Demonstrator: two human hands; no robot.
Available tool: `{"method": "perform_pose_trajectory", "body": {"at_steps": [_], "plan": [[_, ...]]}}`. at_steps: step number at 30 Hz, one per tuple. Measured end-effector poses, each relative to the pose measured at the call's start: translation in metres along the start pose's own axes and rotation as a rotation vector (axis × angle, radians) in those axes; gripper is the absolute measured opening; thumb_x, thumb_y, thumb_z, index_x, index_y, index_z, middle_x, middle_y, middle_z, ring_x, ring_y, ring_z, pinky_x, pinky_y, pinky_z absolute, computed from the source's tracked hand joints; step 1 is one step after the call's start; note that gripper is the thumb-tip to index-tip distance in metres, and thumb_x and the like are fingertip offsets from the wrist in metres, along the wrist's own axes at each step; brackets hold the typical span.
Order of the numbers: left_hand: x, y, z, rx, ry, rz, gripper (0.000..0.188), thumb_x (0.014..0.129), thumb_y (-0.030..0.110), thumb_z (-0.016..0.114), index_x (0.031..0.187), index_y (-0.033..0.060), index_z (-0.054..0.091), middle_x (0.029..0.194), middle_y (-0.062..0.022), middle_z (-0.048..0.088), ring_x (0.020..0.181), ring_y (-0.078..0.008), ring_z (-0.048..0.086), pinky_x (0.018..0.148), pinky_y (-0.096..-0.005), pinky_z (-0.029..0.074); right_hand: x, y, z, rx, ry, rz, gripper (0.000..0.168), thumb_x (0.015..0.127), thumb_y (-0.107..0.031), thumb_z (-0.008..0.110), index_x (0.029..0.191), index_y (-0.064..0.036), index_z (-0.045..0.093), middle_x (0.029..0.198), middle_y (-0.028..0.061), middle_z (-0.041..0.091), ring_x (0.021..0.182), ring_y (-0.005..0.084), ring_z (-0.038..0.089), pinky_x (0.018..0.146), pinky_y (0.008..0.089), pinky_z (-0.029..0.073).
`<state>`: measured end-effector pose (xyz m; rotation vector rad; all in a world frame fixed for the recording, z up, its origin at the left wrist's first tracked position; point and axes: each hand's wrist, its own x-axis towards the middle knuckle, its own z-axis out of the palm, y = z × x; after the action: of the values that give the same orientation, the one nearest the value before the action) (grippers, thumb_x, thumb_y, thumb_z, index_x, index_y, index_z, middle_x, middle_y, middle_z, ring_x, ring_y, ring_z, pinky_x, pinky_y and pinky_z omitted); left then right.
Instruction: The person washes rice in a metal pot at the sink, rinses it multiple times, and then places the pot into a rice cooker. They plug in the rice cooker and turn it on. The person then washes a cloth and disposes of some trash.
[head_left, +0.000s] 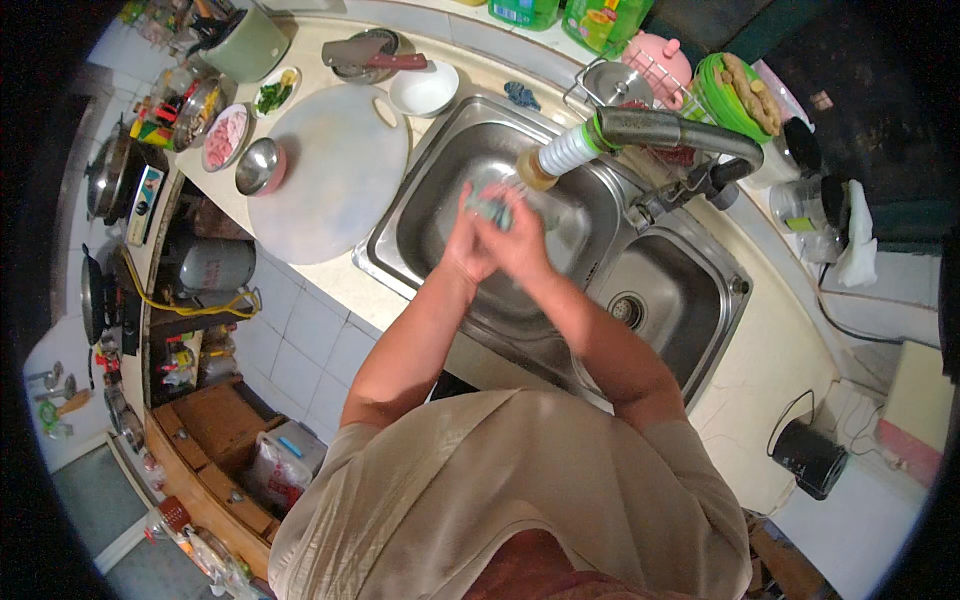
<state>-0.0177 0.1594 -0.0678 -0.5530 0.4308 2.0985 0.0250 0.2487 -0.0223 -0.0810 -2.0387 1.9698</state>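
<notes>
Both of my hands are together over the large basin of a stainless steel sink, just below the faucet's ribbed nozzle. My left hand and my right hand are pressed around a small greenish cloth or scrubber, blurred by motion. The fingers overlap it, and which hand grips it more firmly is unclear. Water seems to run over the fingers, though the blur makes this hard to tell. The smaller basin, with its drain strainer, lies to the right.
Left of the sink a round white cutting board carries a metal bowl. Near it are a white bowl, a cleaver, a dish of raw meat and a dish of chopped greens. A wire rack stands behind the faucet.
</notes>
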Motion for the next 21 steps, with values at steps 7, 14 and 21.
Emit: {"method": "perform_pose_trajectory", "body": {"at_steps": [7,14,21], "plan": [[0.015,-0.019,0.002,0.121,0.279,0.284,0.042,0.09,0.041,0.05,0.115,0.0077,0.053,0.095,-0.01,0.062,0.085,-0.024,0.06,0.078,-0.0389,0.05,0.018,0.045,-0.014,-0.513,-0.035,0.246,0.028,0.072,-0.019,0.066,0.096,-0.006,0.06,0.085,0.0154,0.063,0.079,0.038,0.06,0.07,0.0435,0.048],[0.046,0.005,-0.041,0.619,0.163,0.507,0.037,0.095,0.033,0.042,0.12,0.0068,0.049,0.112,-0.0082,0.058,0.097,-0.0215,0.058,0.082,-0.0368,0.049,-0.009,0.009,0.014,-0.444,0.055,-0.037,0.022,0.074,-0.021,0.068,0.09,-0.007,0.064,0.082,0.0151,0.064,0.076,0.0318,0.062,0.069,0.0389,0.047],[0.017,-0.032,0.035,0.234,0.37,0.303,0.043,0.097,0.037,0.032,0.122,0.006,0.048,0.118,-0.0126,0.055,0.103,-0.0257,0.056,0.086,-0.0412,0.047,0.048,0.091,-0.026,-0.39,0.32,0.073,0.02,0.074,-0.014,0.067,0.092,-0.006,0.063,0.088,0.009,0.065,0.077,0.0225,0.06,0.075,0.0329,0.046]]}}
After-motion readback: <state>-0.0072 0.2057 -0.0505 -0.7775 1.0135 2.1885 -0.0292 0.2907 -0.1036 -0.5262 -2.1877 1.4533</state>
